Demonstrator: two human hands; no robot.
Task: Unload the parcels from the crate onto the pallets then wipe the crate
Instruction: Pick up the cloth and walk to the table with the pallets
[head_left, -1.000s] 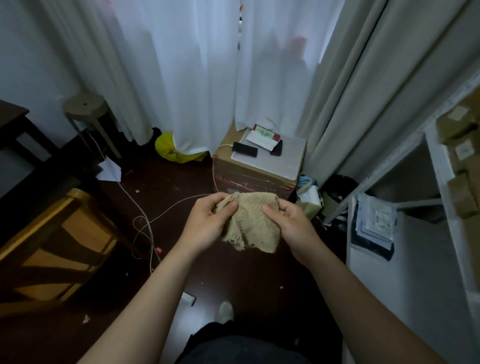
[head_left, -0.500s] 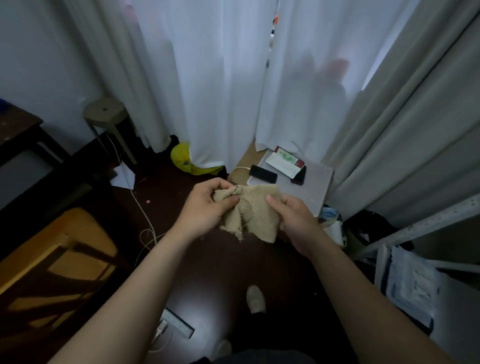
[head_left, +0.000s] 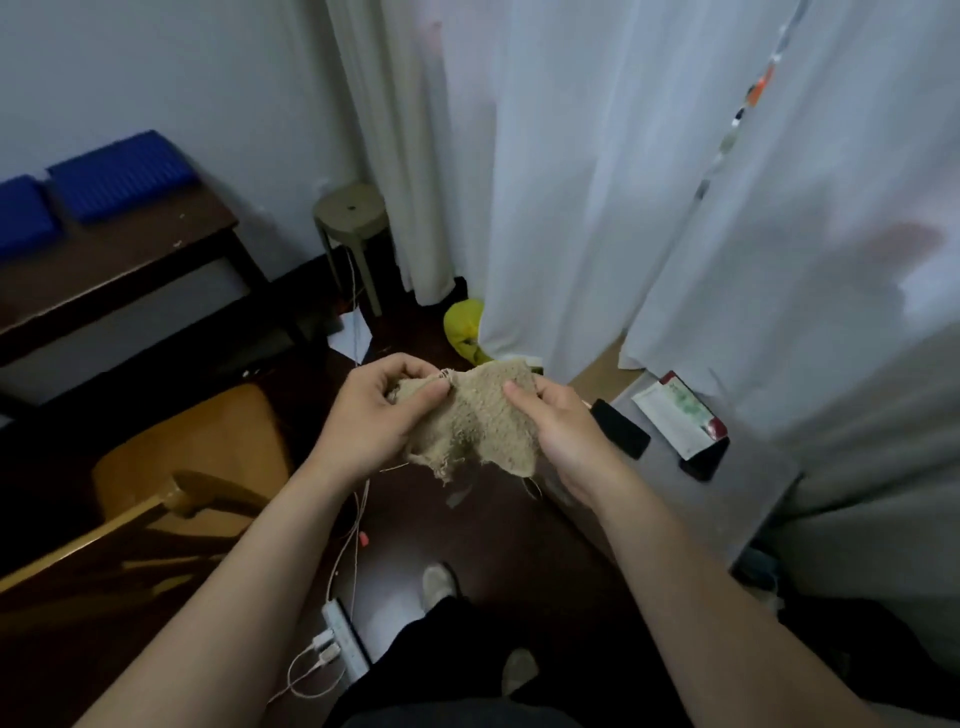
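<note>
Trousers: dark trousers (head_left: 467, 680) fill the bottom edge, with a pale shoe (head_left: 439, 582) ahead of them on the dark floor (head_left: 493, 535).
Power strip: a white power strip (head_left: 344, 640) lies on the floor just left of the trousers, with a white plug and a looping cable in it.
Left hand: the left hand (head_left: 374, 421) has its fingers curled in and its thumb pressed down, pinching the upper left edge of the cloth.
Right hand: the right hand (head_left: 563, 439) clamps the upper right part, thumb on the front and fingers behind.
Cloth: the beige, fuzzy cloth (head_left: 480, 423) is held in the air between both hands above the floor. Its frayed lower edge hangs free with loose threads.
Chair: a wooden chair (head_left: 192, 457) stands on the floor left of the left hand.
Box: a cardboard box (head_left: 737, 499) with a grey top stands right of the right hand. A black phone (head_left: 621, 428) lies near the top's left edge. A white and red packet (head_left: 675, 410) lies beyond it, its end touching a dark device (head_left: 705, 458).
Bag: a yellow bag (head_left: 462, 330) sits on the floor at the hem of the curtain.
Stool: a round olive stool (head_left: 350, 213) stands by the wall.
Bench: a dark bench (head_left: 119, 254) stands against the wall at left, with two blue pads (head_left: 119, 174) along its far edge.
Curtain: a white curtain (head_left: 571, 182) hangs across the back.
</note>
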